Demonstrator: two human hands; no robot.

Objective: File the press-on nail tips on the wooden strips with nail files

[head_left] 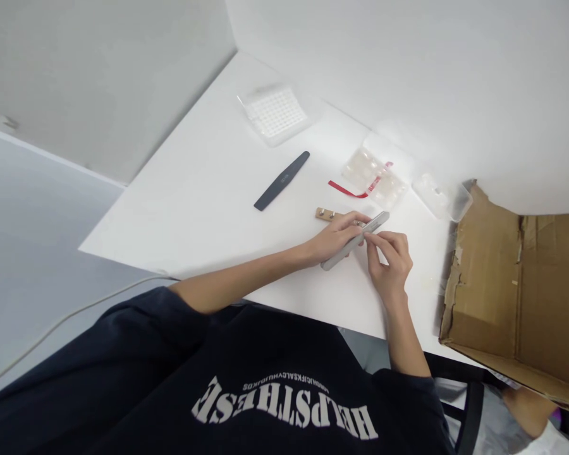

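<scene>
My left hand [334, 243] is closed around a light grey nail file [378, 221], which is tilted diagonally above the white table. Against the file's face, my right hand [391, 259] has thumb and forefinger pinched together; whatever is between the fingertips is too small to make out. Just behind my left hand lies a small wooden strip [326, 214] with metal studs, partly covered by that hand. A dark grey nail file [282, 181] rests on the table farther to the left.
A clear case with a grid of white pieces [277, 112] lies at the back. Nearer the right are a clear compartment box [374, 174] with a red strip [348, 189] and another clear plastic box [439, 193]. An open cardboard box [488, 284] stands at the right edge.
</scene>
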